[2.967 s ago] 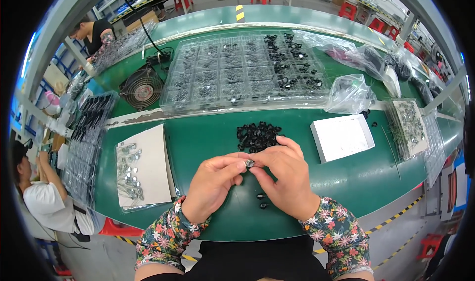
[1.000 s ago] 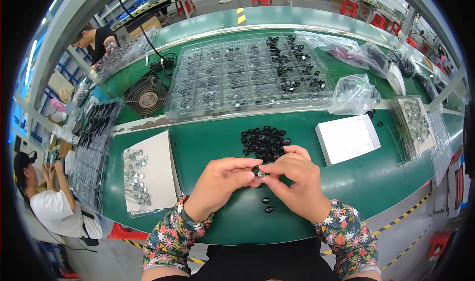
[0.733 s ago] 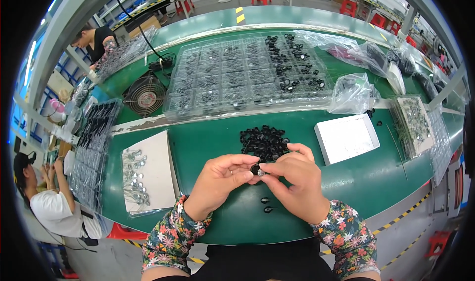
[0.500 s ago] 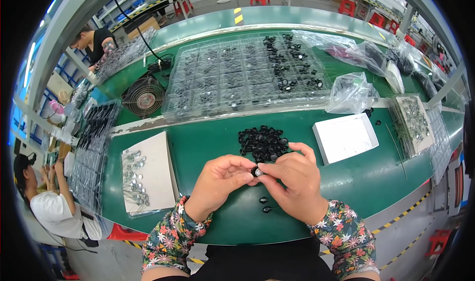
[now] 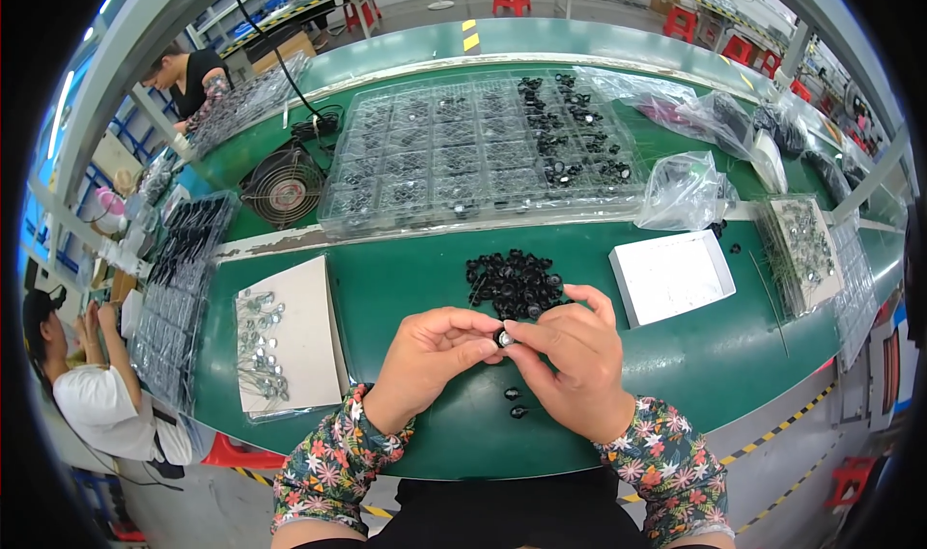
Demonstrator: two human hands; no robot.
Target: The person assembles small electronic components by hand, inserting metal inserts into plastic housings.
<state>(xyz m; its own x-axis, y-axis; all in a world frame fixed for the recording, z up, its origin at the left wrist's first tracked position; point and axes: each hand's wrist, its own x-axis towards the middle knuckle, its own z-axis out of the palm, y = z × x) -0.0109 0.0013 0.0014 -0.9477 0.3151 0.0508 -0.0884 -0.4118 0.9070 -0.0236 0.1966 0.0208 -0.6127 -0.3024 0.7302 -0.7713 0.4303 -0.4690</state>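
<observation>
My left hand (image 5: 435, 354) and my right hand (image 5: 576, 358) meet over the near part of the green table. Between their fingertips is a small black round part (image 5: 503, 337) with a shiny silvery face. Both hands pinch it, the left at its left side, the right at the shiny side. Just beyond my fingers lies a heap of similar black parts (image 5: 515, 281). Two loose black parts, an upper one (image 5: 512, 394) and a lower one (image 5: 519, 412), rest on the table below my hands. Fingers hide some of the held part.
To the left lies a pale board (image 5: 307, 308) with shiny round pieces on thin wires; a similar board (image 5: 801, 245) is far right. A white box (image 5: 673, 277) stands right of the heap. Behind are clear compartment trays (image 5: 435, 216), a fan (image 5: 283, 190) and plastic bags (image 5: 681, 190). Two people work at left.
My hands stay together around the black part, with only slight finger movement. At left, the person in white has raised their hands. The whole view has shifted slightly.
</observation>
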